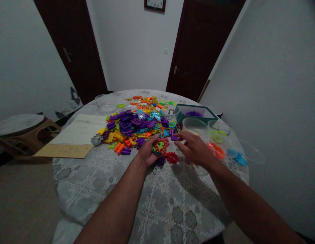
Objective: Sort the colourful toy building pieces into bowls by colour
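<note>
**Item 1, centre of frame:** left hand (148, 150), fingers curled narrowly around a multicoloured cluster of interlocking plastic pieces (160, 147), red, green and purple, held above the tabletop.

**Item 2, right of centre:** right hand (194, 147), fingers spread wide and extended towards the cluster. The fingertips (181, 135) are just beside a purple plastic piece (174, 137); contact cannot be told from this view.

**Item 3, just below the cluster:** red gear-shaped piece (172, 157), lying on the lace-patterned tablecloth (96, 189) of a round table.

**Item 4, upper centre:** large mixed heap of plastic building pieces (137, 127), with purple, orange, yellow and blue prominent.

**Item 5, right of the heap:** teal box (196, 113) holding purple pieces, beside a clear plastic bowl (194, 126).

**Item 6, right edge of table:** separate groups of yellow-green pieces (217, 136), orange pieces (215, 150) and blue pieces (237, 158).

**Item 7, left of the heap:** pale paper sheet (79, 129) over brown cardboard (63, 150).

**Handling note:** a firm grip around the cluster should keep its joined pieces steady, while the open right fingers can pinch a single piece by its edge.
</note>
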`<control>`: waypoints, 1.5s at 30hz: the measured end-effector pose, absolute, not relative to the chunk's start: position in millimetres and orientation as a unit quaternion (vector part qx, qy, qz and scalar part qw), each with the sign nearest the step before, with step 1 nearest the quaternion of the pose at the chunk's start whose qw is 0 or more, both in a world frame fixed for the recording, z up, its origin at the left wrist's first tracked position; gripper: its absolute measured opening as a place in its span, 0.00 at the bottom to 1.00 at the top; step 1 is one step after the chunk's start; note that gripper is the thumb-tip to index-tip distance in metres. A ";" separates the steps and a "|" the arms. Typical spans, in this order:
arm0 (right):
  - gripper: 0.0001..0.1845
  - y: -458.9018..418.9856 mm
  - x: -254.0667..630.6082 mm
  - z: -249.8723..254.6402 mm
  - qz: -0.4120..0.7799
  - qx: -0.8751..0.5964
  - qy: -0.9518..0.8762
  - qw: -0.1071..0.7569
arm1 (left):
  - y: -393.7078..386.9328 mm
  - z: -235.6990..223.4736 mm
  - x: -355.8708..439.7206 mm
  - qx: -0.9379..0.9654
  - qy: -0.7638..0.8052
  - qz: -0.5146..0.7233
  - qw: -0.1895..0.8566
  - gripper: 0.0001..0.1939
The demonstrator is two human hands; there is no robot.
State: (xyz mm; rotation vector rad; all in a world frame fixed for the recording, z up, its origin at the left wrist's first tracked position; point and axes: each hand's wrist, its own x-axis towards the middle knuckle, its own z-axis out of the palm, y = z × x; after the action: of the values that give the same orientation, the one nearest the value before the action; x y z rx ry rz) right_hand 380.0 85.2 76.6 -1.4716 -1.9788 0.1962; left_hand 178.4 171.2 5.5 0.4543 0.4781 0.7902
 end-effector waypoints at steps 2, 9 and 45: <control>0.15 78.2 356.5 68.8 0.069 -0.538 -0.781 0.311 | 171.5 4.3 178.8 0.232 0.216 0.382 0.868 0.17; 0.05 77.3 324.0 48.4 0.048 -0.563 -0.759 0.322 | 176.3 1.1 179.8 0.234 0.206 0.401 0.861 0.13; 0.13 46.2 358.3 42.1 -0.057 -0.563 -0.729 0.385 | 172.3 7.0 178.6 0.214 0.239 0.355 0.878 0.18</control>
State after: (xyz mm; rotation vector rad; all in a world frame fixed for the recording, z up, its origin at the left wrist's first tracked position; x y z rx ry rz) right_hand 358.3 46.2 42.1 -1.4347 -1.8585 -0.1447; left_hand 178.6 172.3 7.0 0.4452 0.4988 0.7402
